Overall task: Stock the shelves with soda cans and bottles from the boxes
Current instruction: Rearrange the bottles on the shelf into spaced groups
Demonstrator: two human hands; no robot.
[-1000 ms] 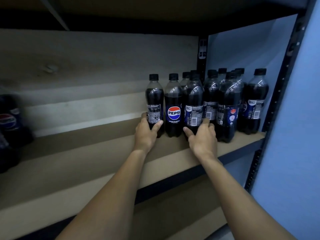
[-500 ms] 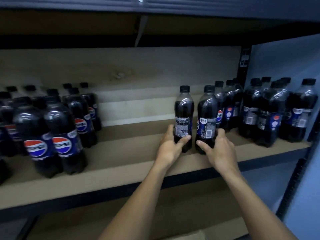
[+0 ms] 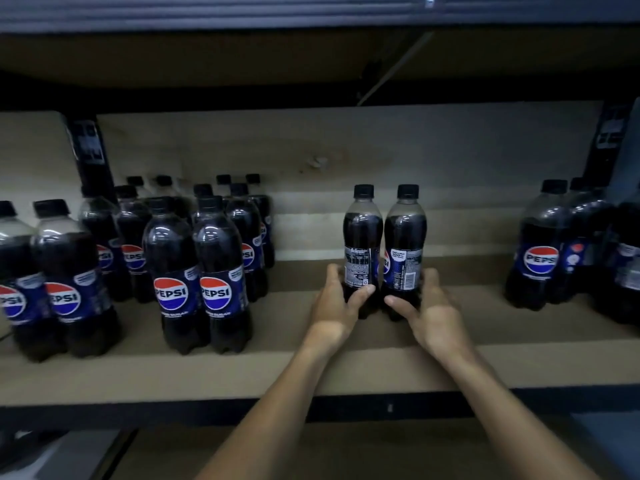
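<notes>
Head view: left hand (image 3: pixel 334 306) curled round the base of the left bottle (image 3: pixel 362 237), right hand (image 3: pixel 429 313) round the right bottle (image 3: pixel 405 237). Both stand upright, side by side, mid-shelf (image 3: pixel 311 368), between the left cluster (image 3: pixel 194 271) and the right cluster (image 3: pixel 543 251). Step: placing the pair. Next, probably: slide to a cluster, bases flat, release.

The left bottle (image 3: pixel 362 237) and right bottle (image 3: pixel 405 237) are standing upright, touching, on the shelf (image 3: pixel 311 368). Bottle clusters (image 3: pixel 201 271) are flanking them.
</notes>
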